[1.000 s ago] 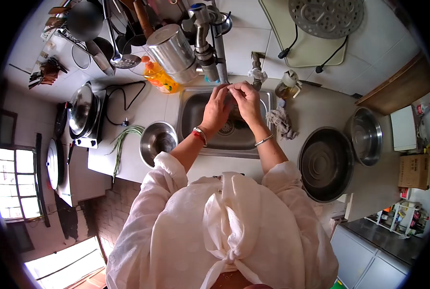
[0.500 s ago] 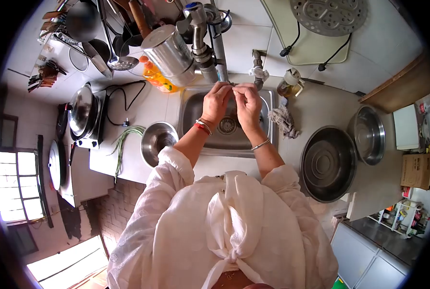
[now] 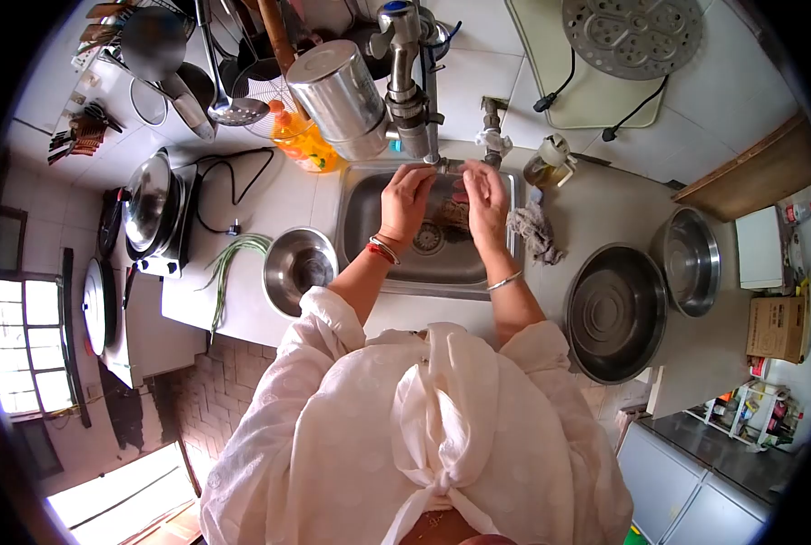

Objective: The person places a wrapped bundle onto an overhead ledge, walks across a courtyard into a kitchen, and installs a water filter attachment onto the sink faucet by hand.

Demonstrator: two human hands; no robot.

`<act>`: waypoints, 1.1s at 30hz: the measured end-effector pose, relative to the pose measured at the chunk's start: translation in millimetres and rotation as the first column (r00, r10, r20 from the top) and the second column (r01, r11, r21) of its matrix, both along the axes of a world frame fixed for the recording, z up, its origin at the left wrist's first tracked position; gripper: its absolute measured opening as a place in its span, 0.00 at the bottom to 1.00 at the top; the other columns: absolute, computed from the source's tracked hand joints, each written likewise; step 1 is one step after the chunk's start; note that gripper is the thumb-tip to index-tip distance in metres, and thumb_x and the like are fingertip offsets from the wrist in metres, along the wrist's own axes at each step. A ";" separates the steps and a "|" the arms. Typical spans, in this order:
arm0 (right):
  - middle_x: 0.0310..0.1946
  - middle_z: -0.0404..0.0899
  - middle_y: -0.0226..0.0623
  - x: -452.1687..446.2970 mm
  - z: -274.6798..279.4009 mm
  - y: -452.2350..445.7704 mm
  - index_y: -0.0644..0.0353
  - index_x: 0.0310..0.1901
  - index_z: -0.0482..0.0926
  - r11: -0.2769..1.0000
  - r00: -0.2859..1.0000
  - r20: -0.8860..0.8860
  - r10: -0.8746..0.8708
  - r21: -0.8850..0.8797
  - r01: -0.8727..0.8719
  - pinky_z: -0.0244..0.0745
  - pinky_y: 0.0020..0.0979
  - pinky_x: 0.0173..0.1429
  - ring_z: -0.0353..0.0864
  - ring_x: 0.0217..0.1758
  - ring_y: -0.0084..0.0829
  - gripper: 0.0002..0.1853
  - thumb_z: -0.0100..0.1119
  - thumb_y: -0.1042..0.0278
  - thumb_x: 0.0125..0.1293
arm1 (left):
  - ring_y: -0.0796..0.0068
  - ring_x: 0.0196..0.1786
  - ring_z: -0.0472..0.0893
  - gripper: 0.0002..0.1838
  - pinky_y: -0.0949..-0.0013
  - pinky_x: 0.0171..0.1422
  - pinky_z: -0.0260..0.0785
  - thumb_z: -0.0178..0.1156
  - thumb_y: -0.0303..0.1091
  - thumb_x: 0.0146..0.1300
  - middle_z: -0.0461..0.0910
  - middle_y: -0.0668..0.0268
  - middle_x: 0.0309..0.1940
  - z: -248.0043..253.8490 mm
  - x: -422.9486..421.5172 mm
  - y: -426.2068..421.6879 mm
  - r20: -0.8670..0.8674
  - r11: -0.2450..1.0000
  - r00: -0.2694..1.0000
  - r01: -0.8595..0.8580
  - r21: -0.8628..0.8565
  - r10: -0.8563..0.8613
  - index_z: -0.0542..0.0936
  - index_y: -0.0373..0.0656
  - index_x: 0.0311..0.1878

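Both hands are over the back part of the steel sink (image 3: 369, 265), just below the tap (image 3: 408, 104). My left hand (image 3: 407, 202) has its fingers bent together near the pipe's foot; what they hold, if anything, is too small to name. My right hand (image 3: 485, 204) is a little apart from it, its fingers raised and loosely spread, with nothing visible in them. Something reddish-brown (image 3: 453, 215) lies in the sink between the hands, partly hidden by my right hand. A grey rag (image 3: 534, 232) rests beside the sink's right edge.
Left of the sink are a steel bowl (image 3: 300, 271), long green beans (image 3: 233, 268), an orange bottle (image 3: 303, 141) and a lidded pan (image 3: 151, 209). To the right are an oil jug (image 3: 548, 163), a large dark basin (image 3: 616, 313) and a steel basin (image 3: 687, 261).
My hands, whose fingertips met under the tap, have drawn apart. My right hand has moved slightly right and its fingers have opened. The view has shifted slightly.
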State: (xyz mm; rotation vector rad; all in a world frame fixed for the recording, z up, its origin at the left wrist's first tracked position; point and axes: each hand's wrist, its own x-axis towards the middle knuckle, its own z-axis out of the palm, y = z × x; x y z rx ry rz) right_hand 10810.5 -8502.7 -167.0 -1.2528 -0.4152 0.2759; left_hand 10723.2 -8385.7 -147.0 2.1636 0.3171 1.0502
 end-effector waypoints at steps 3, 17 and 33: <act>0.37 0.81 0.31 21.7 -4.7 14.9 0.60 0.50 0.77 0.997 0.997 0.079 0.017 -0.074 -0.011 0.77 0.25 0.32 0.80 0.35 0.21 0.11 0.61 0.71 0.66 | 0.74 0.36 0.84 0.05 0.74 0.41 0.75 0.62 0.22 0.61 0.83 0.62 0.35 3.9 -0.7 -4.0 0.002 0.992 1.000 -0.013 -0.124 0.013 0.82 0.37 0.41; 0.26 0.79 0.31 -12.5 -19.9 38.9 0.66 0.32 0.80 0.999 0.998 0.039 0.052 0.014 -0.052 0.72 0.26 0.29 0.76 0.25 0.19 0.05 0.59 0.77 0.65 | 0.73 0.38 0.85 0.06 0.70 0.41 0.78 0.58 0.26 0.67 0.85 0.59 0.36 17.5 10.7 4.1 -0.052 0.699 0.998 -0.008 -0.715 -0.041 0.80 0.33 0.39; 0.31 0.81 0.29 -33.1 -26.4 43.6 0.57 0.40 0.81 0.787 0.596 -0.594 0.540 0.606 -0.110 0.76 0.27 0.38 0.76 0.31 0.20 0.05 0.60 0.66 0.68 | 0.62 0.55 0.78 0.17 0.63 0.60 0.69 0.53 0.25 0.65 0.79 0.56 0.51 5.4 -44.6 -15.9 0.027 1.000 0.999 0.023 -0.001 -0.023 0.73 0.38 0.58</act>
